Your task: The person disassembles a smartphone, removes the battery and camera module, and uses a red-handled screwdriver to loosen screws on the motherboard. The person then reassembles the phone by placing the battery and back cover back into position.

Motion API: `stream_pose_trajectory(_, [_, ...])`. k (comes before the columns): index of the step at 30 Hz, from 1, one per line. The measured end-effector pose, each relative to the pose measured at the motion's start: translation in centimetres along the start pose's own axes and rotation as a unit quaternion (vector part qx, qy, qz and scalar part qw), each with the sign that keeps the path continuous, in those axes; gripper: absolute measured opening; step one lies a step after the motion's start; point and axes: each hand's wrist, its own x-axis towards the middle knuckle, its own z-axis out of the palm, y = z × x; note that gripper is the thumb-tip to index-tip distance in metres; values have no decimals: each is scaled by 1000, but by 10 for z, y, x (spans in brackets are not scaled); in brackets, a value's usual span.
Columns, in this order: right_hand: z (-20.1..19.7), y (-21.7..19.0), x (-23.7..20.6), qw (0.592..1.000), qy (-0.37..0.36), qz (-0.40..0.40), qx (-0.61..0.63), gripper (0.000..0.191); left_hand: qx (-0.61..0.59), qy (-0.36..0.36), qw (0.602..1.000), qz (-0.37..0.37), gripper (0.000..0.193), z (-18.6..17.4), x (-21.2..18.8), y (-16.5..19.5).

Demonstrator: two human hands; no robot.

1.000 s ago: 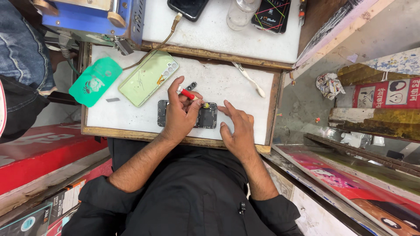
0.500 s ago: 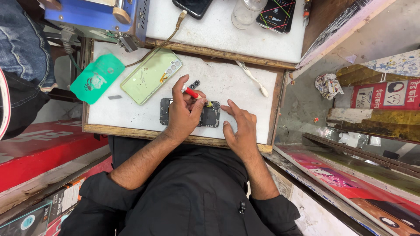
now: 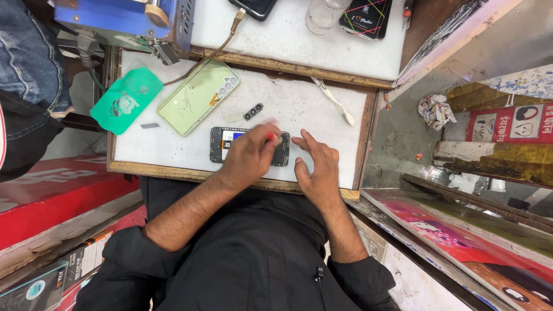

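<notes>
The white work board (image 3: 322,109) lies square in front of you, its wooden edge against your lap, so both forearms can rest and stay steady. Beyond your left hand (image 3: 249,156), up and to its outer side, the pale green back cover (image 3: 197,97) lies set apart, out of the way of the work, and further out sits a green plastic card (image 3: 125,99). The opened phone (image 3: 226,145) lies flat directly under your left hand, which covers most of it. That hand is closed in a pinch on a small red-tipped tool (image 3: 271,136), held low over the phone's far end for fine control. Your right hand (image 3: 318,167) rests just beside it with fingers spread and empty, tips near the phone's end, seemingly to brace it. A little camera strip (image 3: 253,111) lies just past your left knuckles.
</notes>
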Motion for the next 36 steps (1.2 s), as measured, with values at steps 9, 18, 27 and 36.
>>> stream_pose_trajectory(9, [-1,2,-4,1000,7,8,22,65,24,-9,1000,-10,62,1,0,1])
stream_pose_trajectory(18, [-6,-7,0,1000,17,7,23,54,-122,37,976,-176,63,5,-11,-19])
stream_pose_trajectory(27, [-6,-12,8,1000,25,0,3,38,-130,35,978,-158,64,4,-9,-21])
stream_pose_trajectory(36, [-3,-9,6,1000,23,-2,-2,37,-140,36,976,-163,64,4,-11,-24])
